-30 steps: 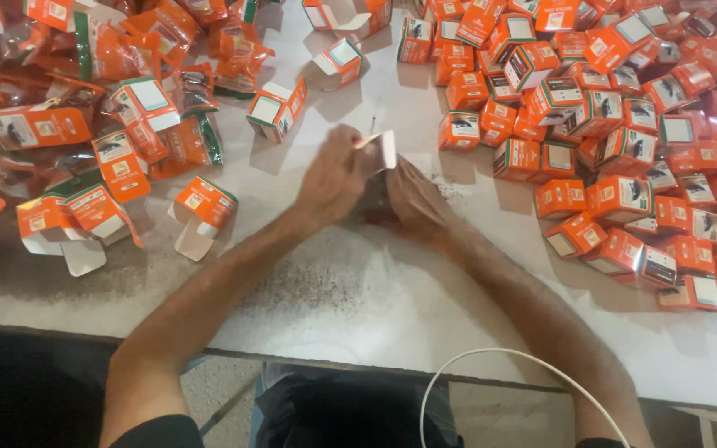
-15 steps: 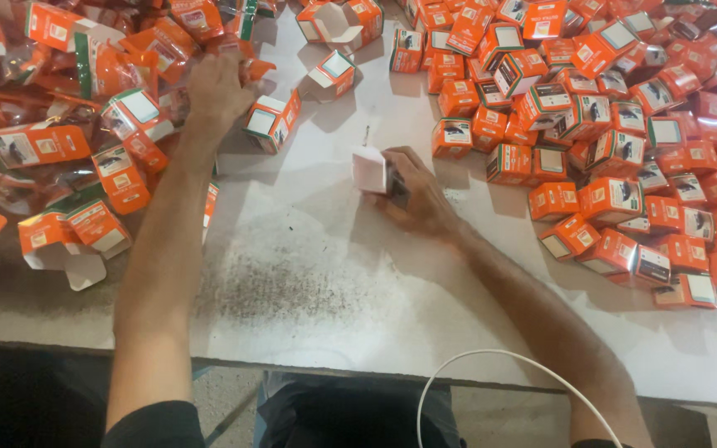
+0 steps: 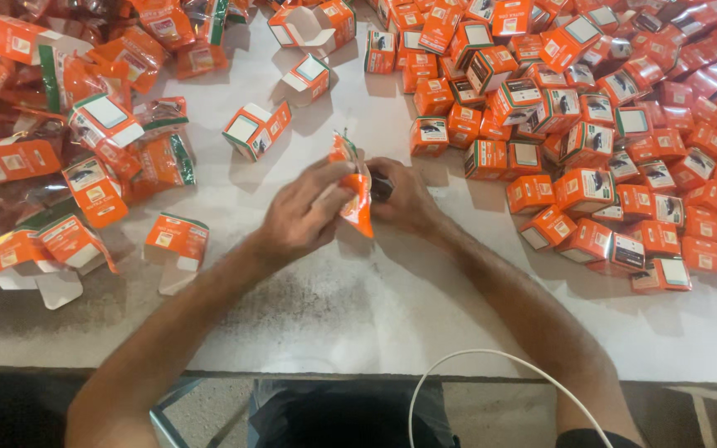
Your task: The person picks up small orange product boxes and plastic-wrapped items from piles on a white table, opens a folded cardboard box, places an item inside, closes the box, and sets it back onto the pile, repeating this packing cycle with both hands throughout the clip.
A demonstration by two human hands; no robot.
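Note:
My left hand (image 3: pixel 302 217) and my right hand (image 3: pixel 404 199) meet at the middle of a white table (image 3: pixel 358 307). Between them is a flat orange and white carton (image 3: pixel 355 192), pinched by the left fingers. The right hand presses against the carton's far side and closes on a small dark object (image 3: pixel 382 187), mostly hidden by the fingers. Nearest loose box is an orange and white one (image 3: pixel 256 129) just beyond the left hand.
A large heap of closed small orange boxes (image 3: pixel 591 116) covers the table's right side. On the left lie unfolded orange cartons and crinkled clear wrappers (image 3: pixel 60 149). An open carton (image 3: pixel 174 242) lies by my left forearm. A white cable (image 3: pixel 491 365) loops at the near edge.
My left hand, which had reached to the pile at the upper left, has come back to the centre holding an orange carton. The white piece in the right hand is no longer visible.

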